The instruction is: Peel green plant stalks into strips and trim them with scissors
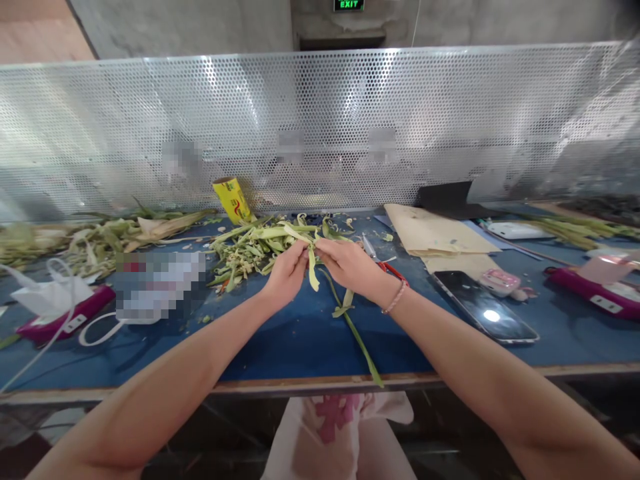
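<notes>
My left hand [289, 275] and my right hand [353, 268] meet over the middle of the blue table, fingers closed. Between their fingertips is a pale green leafy plant stalk [356, 333]; one limp leaf [313, 272] dangles between the hands. The stalk's lower part slants down to the table's front edge. Which bits each finger pinches is partly hidden. Just behind my left hand lies a heap of plucked leaves and plant scraps [243, 257]. A tool with red handles [395, 270] lies partly covered by my right wrist.
A yellow tube [233, 200] stands tilted by the perforated metal screen [340, 120]. To the right lie a phone [485, 308], a pink case [500, 281] and brown paper [440, 230]. Magenta power strips [590, 292] sit at both sides. More stalks [570, 227] lie far right.
</notes>
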`<state>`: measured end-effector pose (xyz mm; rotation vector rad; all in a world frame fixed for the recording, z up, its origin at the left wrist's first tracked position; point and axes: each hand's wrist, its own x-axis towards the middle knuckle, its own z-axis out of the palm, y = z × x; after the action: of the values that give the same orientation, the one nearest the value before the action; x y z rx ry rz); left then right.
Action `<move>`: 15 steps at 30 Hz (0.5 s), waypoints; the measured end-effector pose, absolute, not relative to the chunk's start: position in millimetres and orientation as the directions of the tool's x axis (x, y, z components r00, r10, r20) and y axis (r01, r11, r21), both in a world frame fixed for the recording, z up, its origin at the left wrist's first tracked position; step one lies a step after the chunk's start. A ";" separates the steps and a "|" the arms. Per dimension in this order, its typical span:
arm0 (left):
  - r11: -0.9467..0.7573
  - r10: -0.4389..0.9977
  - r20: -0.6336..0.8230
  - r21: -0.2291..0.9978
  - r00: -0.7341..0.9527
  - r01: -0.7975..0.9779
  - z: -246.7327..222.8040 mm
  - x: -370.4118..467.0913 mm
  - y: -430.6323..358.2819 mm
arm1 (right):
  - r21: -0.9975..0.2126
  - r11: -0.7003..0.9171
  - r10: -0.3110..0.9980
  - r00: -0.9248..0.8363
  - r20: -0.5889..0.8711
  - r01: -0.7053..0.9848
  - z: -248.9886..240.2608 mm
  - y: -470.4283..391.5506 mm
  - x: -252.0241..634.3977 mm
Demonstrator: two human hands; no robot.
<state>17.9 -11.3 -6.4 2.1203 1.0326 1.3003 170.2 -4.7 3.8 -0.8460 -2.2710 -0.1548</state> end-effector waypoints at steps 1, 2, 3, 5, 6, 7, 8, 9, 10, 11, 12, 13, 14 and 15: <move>-0.617 0.787 0.552 0.707 0.276 0.345 -6.8 18.0 -9.9 | -0.146 0.791 0.528 -0.542 0.654 0.594 3.2 -3.3 169.9; -0.615 0.788 0.552 0.715 0.271 0.331 -6.8 18.0 -8.5 | -0.164 0.801 0.521 -0.536 0.664 0.576 2.4 -2.0 169.7; -0.614 0.789 0.555 0.718 0.264 0.328 -6.3 17.7 -7.1 | -0.175 0.810 0.510 -0.525 0.681 0.560 1.7 -0.7 169.9; -0.611 0.791 0.556 0.711 0.255 0.349 -4.7 16.3 -4.0 | -0.174 0.831 0.469 -0.499 0.728 0.529 0.7 1.5 171.1; -0.609 0.793 0.552 0.707 0.258 0.359 -4.1 15.2 -2.3 | -0.173 0.837 0.452 -0.479 0.753 0.519 0.5 2.3 172.2; -0.606 0.795 0.545 0.708 0.264 0.362 -3.7 14.0 -0.5 | -0.175 0.838 0.441 -0.452 0.775 0.517 0.5 3.0 173.4; -0.602 0.799 0.535 0.716 0.276 0.353 -3.9 12.8 1.3 | -0.183 0.831 0.438 -0.416 0.797 0.525 0.6 3.7 174.5; -0.595 0.803 0.524 0.732 0.284 0.332 -4.5 11.8 3.0 | -0.192 0.819 0.439 -0.375 0.817 0.540 0.8 4.4 175.5; -0.586 0.808 0.514 0.756 0.289 0.293 -5.4 11.3 4.5 | -0.200 0.806 0.440 -0.339 0.832 0.558 0.8 5.2 176.0; -0.567 0.816 0.501 0.790 0.287 0.234 -6.5 11.3 5.6 | -0.201 0.798 0.440 -0.321 0.839 0.568 0.6 6.0 176.2; -0.536 0.829 0.482 0.829 0.283 0.160 -7.5 11.7 6.2 | -0.199 0.797 0.441 -0.324 0.837 0.570 0.1 7.0 175.9; -0.490 0.846 0.454 0.869 0.280 0.070 -8.3 12.6 6.3 | -0.201 0.800 0.449 -0.342 0.826 0.565 -0.7 8.0 175.2; -0.425 0.866 0.414 0.905 0.282 -0.025 -8.6 13.7 6.0 | -0.209 0.805 0.463 -0.369 0.806 0.555 -1.8 9.0 174.2; -0.366 0.878 0.381 0.925 0.290 -0.106 -8.6 14.7 5.3 | -0.221 0.810 0.480 -0.399 0.781 0.543 -3.0 9.9 173.1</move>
<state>14.7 5.3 -8.6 1.5779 0.7303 1.2595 173.1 9.9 -3.0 -0.7552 -2.0613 -0.0848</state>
